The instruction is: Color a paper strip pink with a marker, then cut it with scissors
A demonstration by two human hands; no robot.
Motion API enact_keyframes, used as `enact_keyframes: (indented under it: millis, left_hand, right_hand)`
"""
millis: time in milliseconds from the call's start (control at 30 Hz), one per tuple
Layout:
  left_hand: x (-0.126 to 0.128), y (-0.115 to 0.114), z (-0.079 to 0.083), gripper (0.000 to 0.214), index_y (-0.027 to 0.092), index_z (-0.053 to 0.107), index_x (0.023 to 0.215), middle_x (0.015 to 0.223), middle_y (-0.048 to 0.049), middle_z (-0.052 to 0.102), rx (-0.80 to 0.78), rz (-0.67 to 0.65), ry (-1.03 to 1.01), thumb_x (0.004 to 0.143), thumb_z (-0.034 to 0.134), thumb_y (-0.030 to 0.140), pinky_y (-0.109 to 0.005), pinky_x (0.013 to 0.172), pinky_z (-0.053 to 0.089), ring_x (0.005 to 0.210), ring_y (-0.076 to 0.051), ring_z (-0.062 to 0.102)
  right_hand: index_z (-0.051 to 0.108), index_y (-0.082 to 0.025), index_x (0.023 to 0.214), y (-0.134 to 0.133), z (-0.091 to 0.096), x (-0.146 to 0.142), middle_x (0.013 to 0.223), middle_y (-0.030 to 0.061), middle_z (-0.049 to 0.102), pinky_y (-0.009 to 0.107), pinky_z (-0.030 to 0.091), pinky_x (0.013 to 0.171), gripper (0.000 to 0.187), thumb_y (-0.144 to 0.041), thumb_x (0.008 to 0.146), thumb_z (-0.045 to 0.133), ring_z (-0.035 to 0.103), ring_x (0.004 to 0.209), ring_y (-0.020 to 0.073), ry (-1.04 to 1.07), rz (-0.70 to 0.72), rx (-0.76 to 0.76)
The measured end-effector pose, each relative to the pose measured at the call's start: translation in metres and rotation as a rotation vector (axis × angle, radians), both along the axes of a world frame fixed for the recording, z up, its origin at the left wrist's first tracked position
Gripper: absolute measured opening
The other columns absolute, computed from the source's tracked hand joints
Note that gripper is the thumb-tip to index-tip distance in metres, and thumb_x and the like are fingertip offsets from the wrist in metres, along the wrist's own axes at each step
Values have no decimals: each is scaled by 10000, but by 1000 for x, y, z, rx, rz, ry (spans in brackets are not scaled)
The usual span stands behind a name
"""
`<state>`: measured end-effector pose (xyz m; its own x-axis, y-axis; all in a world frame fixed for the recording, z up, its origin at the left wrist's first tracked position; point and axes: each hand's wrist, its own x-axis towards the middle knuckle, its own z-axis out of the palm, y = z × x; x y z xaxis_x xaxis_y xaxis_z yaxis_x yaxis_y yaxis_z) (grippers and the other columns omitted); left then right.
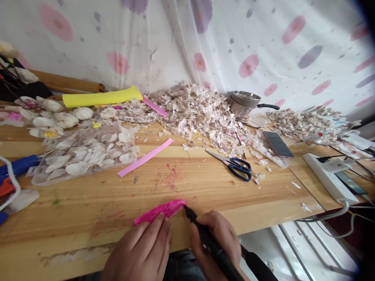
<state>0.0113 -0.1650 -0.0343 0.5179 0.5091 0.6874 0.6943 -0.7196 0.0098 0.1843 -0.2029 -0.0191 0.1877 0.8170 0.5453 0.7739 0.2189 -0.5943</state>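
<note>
A bright pink petal-shaped piece [172, 207] lies near the front of the wooden table, its surface streaked with deeper pink. My left hand [143, 249] rests over its lower edge, fingers close together and pressing it down; the thumb is hidden. In the grip of my right hand [218, 234] is a black marker [206, 236], its tip touching the right end of the pink piece. Beyond them lie a lighter pink strip [146, 157] and blue-handled scissors [238, 168] with their blades pointing left.
A clear plastic tray [43, 180] of white petals [79, 166] stands at left, near a yellow roll [102, 97]. Heaped pale petals [199, 113] line the back beside a metal pan [243, 105]. A phone [277, 143] and white power strip [328, 181] with cables lie at right.
</note>
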Motion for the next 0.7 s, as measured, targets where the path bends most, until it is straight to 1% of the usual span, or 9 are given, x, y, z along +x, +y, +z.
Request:
enact_keyframes:
  millis: [67,133,200,267,333,433,500,567,700]
  left_hand:
    - [-2,1,2,335,115,728,877,895,-54,777,17,-7,15,977,408,112,-337,781,492,834,-186,695]
    - [-4,2,3,345,137,731,880,903,-38,778,18,-26,52,976,400,123,-324,765,498,819,-175,697]
    - [-4,3,3,353,145,734,893,916,-34,778,11,-23,57,978,391,137,-324,759,500,819,-175,700]
    - [-3,4,3,331,123,733,911,932,-49,778,2,-18,47,975,409,133,-335,767,499,835,-186,703]
    - [0,5,4,312,101,731,889,913,-62,778,8,-22,38,967,428,109,-342,770,496,835,-193,703]
    - [2,5,6,361,106,729,867,881,-56,778,11,-31,37,983,387,112,-332,757,489,812,-181,697]
    - [1,5,8,391,121,731,878,884,-52,778,6,-17,33,998,359,144,-326,745,489,788,-174,693]
    - [-1,5,7,373,123,729,881,890,-52,778,8,-8,32,993,373,141,-329,753,490,791,-179,696]
    - [-10,3,3,292,114,719,903,903,-48,779,-11,-66,29,964,434,107,-339,774,498,815,-188,710]
  right_hand:
    - [570,-226,850,0,1,0,657,-19,601,252,510,523,45,-233,882,601,593,543,147,-3,-35,-5]
    - [562,-232,861,-1,2,-2,664,-21,603,248,508,522,34,-232,882,588,599,549,147,14,8,41]
    - [569,-232,890,-1,2,-4,714,-2,627,264,532,574,14,-221,888,561,638,616,162,28,51,61]
    - [575,-229,906,-2,1,-5,742,11,637,285,547,614,41,-198,880,566,653,657,175,22,51,24]
    - [564,-230,899,-3,1,-5,715,-1,624,282,541,600,78,-181,854,604,636,624,166,16,43,-7]
    - [554,-233,879,-5,1,-9,704,-4,614,272,535,581,75,-184,850,603,635,615,164,48,16,19]
    - [557,-231,870,-5,0,-11,713,8,625,266,540,582,42,-190,868,566,653,637,170,54,40,61]
    - [571,-227,896,-4,0,-7,731,17,645,257,540,567,33,-208,869,578,658,637,169,4,104,35]
    - [566,-234,892,2,4,15,692,-15,626,245,527,542,100,-172,839,624,618,550,139,9,32,27]
